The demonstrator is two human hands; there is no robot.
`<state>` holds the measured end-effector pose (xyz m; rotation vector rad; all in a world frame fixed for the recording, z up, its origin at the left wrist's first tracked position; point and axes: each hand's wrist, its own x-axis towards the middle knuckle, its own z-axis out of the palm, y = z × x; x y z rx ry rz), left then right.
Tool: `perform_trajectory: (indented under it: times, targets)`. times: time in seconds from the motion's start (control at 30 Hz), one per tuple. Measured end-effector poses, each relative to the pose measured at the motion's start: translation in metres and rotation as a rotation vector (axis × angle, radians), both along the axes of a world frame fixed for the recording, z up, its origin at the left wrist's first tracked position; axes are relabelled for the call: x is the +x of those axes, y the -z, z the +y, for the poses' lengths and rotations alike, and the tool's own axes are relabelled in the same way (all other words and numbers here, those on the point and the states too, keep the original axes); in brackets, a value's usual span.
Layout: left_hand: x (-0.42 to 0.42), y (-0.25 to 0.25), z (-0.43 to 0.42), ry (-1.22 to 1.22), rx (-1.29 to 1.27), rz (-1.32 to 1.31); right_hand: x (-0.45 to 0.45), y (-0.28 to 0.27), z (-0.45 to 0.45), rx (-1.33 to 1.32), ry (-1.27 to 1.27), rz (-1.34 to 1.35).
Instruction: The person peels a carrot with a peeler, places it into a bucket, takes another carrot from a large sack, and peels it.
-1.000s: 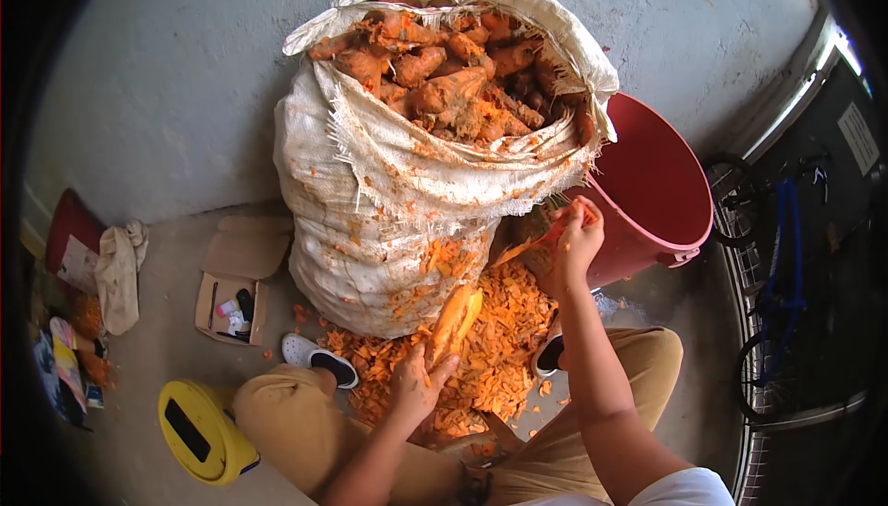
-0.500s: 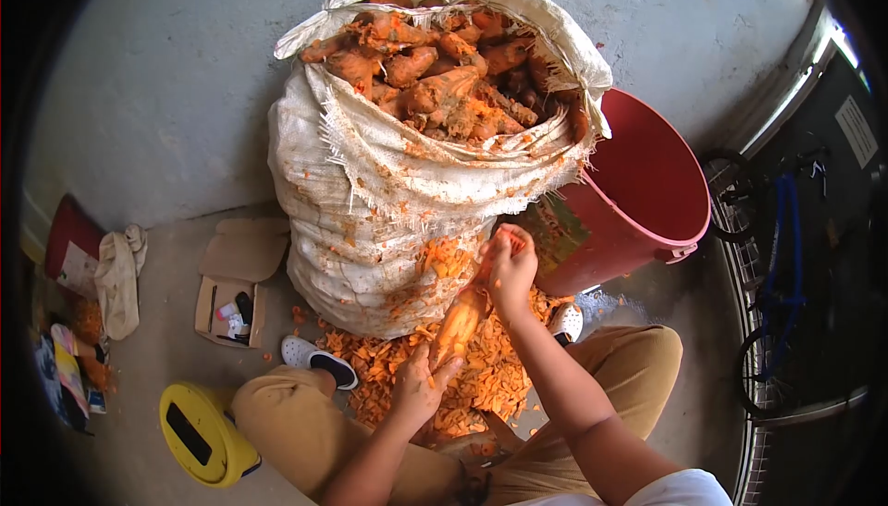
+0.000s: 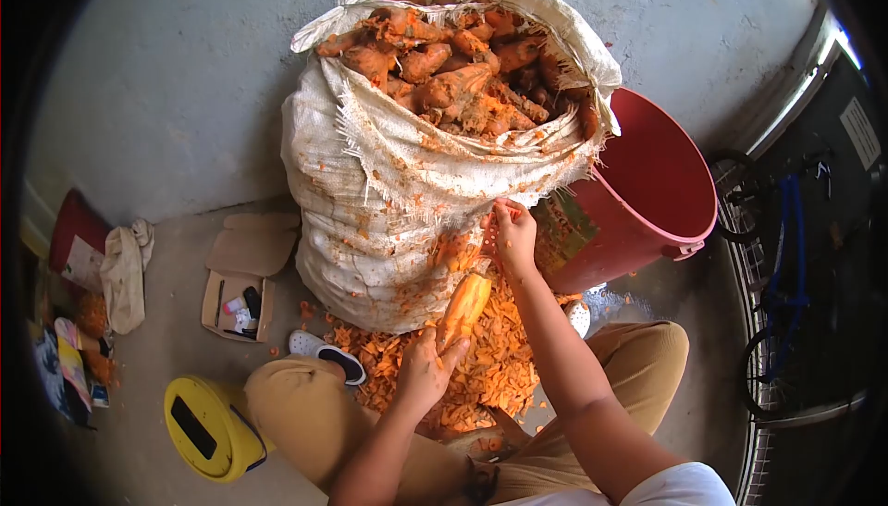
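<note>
My left hand (image 3: 428,367) is wrapped round the lower end of a peeled orange carrot (image 3: 465,307), which tilts up and away from me. Beyond the carrot's upper end, my right hand (image 3: 513,233) is closed with its fingers pinched together, apart from the carrot. Something small and reddish shows by those fingers, too blurred to name. Under both hands, a heap of orange peelings (image 3: 490,367) covers the floor between my legs. A large white woven sack (image 3: 370,201) stands in front, its rolled mouth showing many unpeeled carrots (image 3: 453,85) with dirt on them.
A tall red bucket (image 3: 601,219) stands right of the sack. At the left are an open cardboard box (image 3: 250,307) with small items and a yellow lidded bucket (image 3: 205,427). A blue bicycle (image 3: 791,256) is beyond a rail at right. The grey wall (image 3: 185,90) rises behind.
My right hand has moved up and away from the carrot, towards the sack. The carrot has come up slightly in my left hand. The whole view has shifted a little.
</note>
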<state>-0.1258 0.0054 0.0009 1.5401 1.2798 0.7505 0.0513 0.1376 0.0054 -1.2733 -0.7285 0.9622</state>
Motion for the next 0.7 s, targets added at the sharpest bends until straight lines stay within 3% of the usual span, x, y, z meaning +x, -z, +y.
perform_trajectory:
  times: [0.1,0.17,0.27,0.37,0.47,0.57,0.63,0.7]
  targets:
    - [-0.006,-0.009,-0.004,0.039,-0.089,0.007,0.025,0.007,0.011,-0.034,0.185,-0.064]
    - [-0.012,0.001,-0.007,0.041,-0.026,-0.009,0.093,0.027,0.016,0.207,0.211,0.128]
    - [-0.007,0.003,-0.006,0.057,-0.026,-0.023,0.093,-0.001,0.005,0.126,0.385,-0.190]
    - [0.000,-0.013,-0.006,0.054,-0.005,0.000,0.079,-0.009,-0.010,0.142,0.377,-0.330]
    - [0.001,-0.016,-0.008,0.029,0.183,0.071,0.072,-0.025,-0.030,0.365,0.356,-1.532]
    - [-0.001,0.005,-0.007,-0.004,0.349,0.077,0.057,-0.033,-0.035,0.262,0.149,-0.222]
    - [-0.004,0.010,-0.007,-0.018,0.396,0.155,0.053,-0.035,-0.038,0.377,0.395,-0.354]
    - [-0.006,0.008,-0.005,-0.022,0.427,0.218,0.040,-0.042,-0.045,0.411,0.426,-0.247]
